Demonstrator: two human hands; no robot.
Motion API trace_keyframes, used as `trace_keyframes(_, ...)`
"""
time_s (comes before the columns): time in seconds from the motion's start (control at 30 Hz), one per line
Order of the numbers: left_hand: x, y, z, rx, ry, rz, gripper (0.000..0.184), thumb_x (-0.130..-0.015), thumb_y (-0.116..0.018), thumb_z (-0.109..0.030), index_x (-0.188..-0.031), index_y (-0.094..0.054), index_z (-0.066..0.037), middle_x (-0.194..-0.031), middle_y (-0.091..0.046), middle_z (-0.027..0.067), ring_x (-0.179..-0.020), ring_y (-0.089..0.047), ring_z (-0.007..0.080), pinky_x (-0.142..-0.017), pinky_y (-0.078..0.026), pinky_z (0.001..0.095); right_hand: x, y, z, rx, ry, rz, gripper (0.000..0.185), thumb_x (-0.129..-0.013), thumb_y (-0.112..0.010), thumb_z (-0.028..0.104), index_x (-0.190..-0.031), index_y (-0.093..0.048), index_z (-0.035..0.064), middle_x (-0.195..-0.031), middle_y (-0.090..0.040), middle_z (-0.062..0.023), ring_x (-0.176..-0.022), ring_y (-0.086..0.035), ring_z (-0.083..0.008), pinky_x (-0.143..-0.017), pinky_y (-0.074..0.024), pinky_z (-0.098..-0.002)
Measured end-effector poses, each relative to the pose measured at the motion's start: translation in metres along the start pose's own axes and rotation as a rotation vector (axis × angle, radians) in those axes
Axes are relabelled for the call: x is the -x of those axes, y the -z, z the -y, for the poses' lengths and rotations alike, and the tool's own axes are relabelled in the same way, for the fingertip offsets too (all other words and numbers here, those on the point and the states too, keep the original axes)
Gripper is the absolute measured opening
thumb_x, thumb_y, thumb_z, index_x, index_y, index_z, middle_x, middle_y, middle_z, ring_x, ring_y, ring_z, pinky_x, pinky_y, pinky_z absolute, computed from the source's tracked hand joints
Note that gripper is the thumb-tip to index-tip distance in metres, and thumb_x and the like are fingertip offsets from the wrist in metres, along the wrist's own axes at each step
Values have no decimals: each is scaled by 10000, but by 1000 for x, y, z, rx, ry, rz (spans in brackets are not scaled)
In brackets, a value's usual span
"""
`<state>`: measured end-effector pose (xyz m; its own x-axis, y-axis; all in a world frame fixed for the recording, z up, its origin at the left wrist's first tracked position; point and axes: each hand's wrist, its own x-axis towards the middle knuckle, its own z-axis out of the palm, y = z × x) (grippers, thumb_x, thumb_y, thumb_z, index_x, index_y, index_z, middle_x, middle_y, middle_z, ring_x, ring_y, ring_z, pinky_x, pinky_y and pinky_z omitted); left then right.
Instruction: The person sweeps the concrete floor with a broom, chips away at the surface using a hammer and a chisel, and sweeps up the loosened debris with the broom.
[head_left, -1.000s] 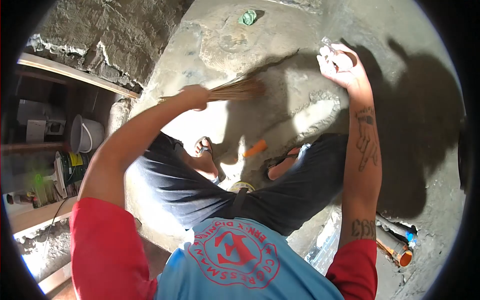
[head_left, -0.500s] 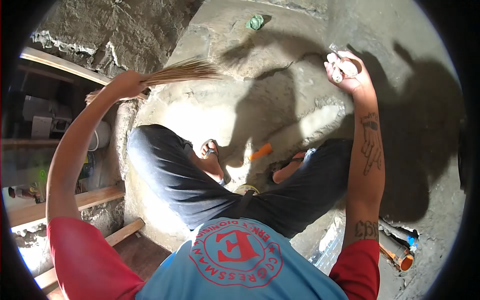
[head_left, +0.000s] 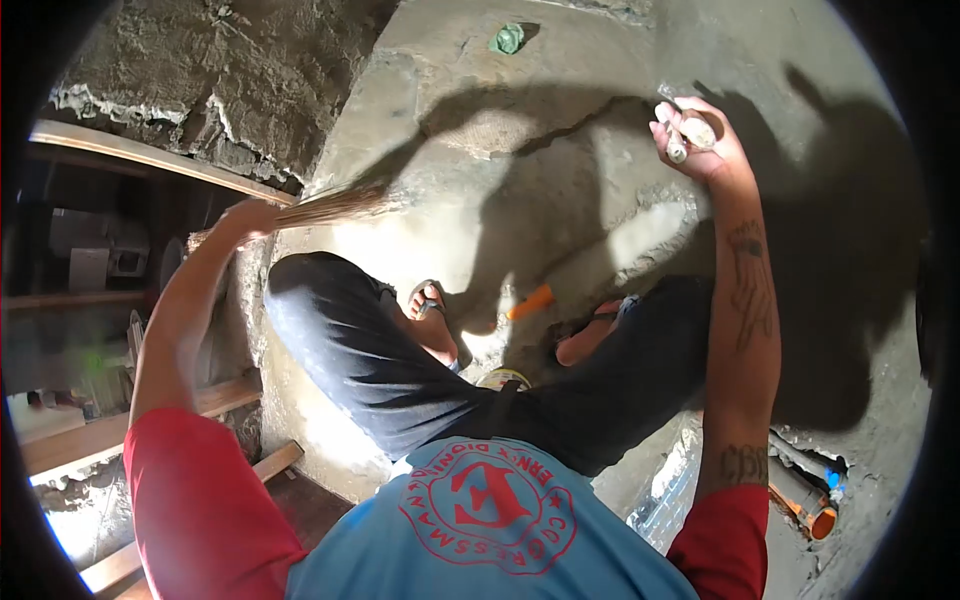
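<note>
My left hand (head_left: 252, 220) is closed round a bundle of thin brown bristles, a hand broom (head_left: 335, 206), whose blurred ends fan out to the right over the sunlit concrete floor (head_left: 390, 245). At the upper right, my right hand (head_left: 700, 145) is turned palm up with its fingers curled round several small whitish pieces (head_left: 697, 132). What these pieces are cannot be made out. An orange piece (head_left: 531, 302) lies on the floor between my feet.
Crumpled green material (head_left: 508, 39) lies at the top of the floor. Wooden beams (head_left: 150, 157) and a darker recess with stored things are at the left. An orange-ended pipe (head_left: 820, 522) sits in a broken hollow at the lower right. Rough concrete rises at the upper left.
My left hand has moved left with the broom, swinging up and then slightly down toward the floor. My right hand has shifted slightly right and down, still holding the whitish pieces.
</note>
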<state>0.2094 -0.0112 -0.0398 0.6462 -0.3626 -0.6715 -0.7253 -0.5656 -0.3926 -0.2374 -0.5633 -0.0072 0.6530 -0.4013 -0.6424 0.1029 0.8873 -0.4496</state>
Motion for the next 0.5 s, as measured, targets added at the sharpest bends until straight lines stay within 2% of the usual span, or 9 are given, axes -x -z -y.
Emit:
trace_keyframes(0.03, 43, 26, -5, 151, 214, 28, 339, -892, -513, -216, -1168, -667, -93, -958, -696, 206, -743, -706, 350, -644, -604, 462, -1, 1, 1, -2, 0, 35, 239, -786, -723, 120, -962, -571, 68, -1100, -616, -97, -895, -566, -316, -739, -511, -435)
trace_keyframes(0.1, 77, 49, 3, 113, 113, -14, 362, -891, -522, -172, -1227, -639, -105, -938, -699, 197, -653, -701, 334, -556, -618, 442, -5, 3, 3, -27, -14, 73, 229, -785, -725, 114, -954, -581, 60, -1148, -613, -103, -890, -567, -323, -731, -508, -437)
trace_keyframes(0.13, 88, 61, 2, 111, 107, -6, 362, -891, -522, -172, -1227, -639, -105, -938, -699, 197, -653, -701, 334, -556, -618, 442, -6, 4, 3, -29, -18, 64, 229, -785, -725, 114, -954, -581, 60, -1148, -613, -103, -890, -567, -323, -731, -508, -437)
trace_keyframes(0.23, 109, 86, -12, 286, 125, -116, 394, -899, -509, -212, -1265, -622, -120, -923, -704, 195, -655, -697, 318, -588, -593, 417, -6, -1, 3, 16, 18, 80, 229, -775, -734, 102, -949, -591, 56, -1127, -629, -122, -894, -577, -335, -733, -501, -445)
trace_keyframes(0.27, 107, 93, -20, 215, 14, -182, 404, -904, -511, -225, -1283, -610, -129, -906, -699, 206, -695, -698, 321, -643, -575, 428, -4, -3, 1, 19, 18, 78, 229, -775, -734, 102, -949, -591, 56, -1127, -629, -122, -894, -577, -335, -733, -501, -445)
trace_keyframes(0.33, 83, 93, -23, 143, -192, -328, 423, -914, -509, -260, -1312, -591, -145, -876, -692, 220, -766, -694, 335, -733, -538, 441, 4, -8, -4, 67, 39, 79, 183, -832, -694, 155, -939, -618, 27, -955, -662, -127, -1020, -572, -335, -695, -520, -399)
trace_keyframes(0.37, 66, 85, -25, 145, -286, -410, 431, -919, -505, -282, -1322, -583, -152, -862, -689, 224, -798, -689, 345, -768, -518, 445, 8, -8, -7, 69, 36, 72, 183, -832, -694, 155, -939, -618, 27, -955, -662, -127, -1020, -572, -335, -695, -520, -399)
trace_keyframes(0.47, 71, 108, -87, 224, -345, -312, 435, -923, -511, -313, -1329, -577, -174, -906, -691, 218, -845, -679, 361, -788, -518, 462, 11, -8, -5, 94, 38, 71, 200, -824, -704, 145, -965, -626, 26, -941, -669, -137, -979, -598, -347, -706, -524, -403)
trace_keyframes(0.5, 67, 106, -104, 226, -351, -311, 435, -923, -511, -313, -1329, -577, -174, -906, -691, 218, -845, -679, 361, -788, -518, 462, 11, -6, -4, 90, 32, 84, 234, -799, -718, 127, -990, -620, 33, -988, -658, -137, -931, -589, -345, -724, -518, -429)
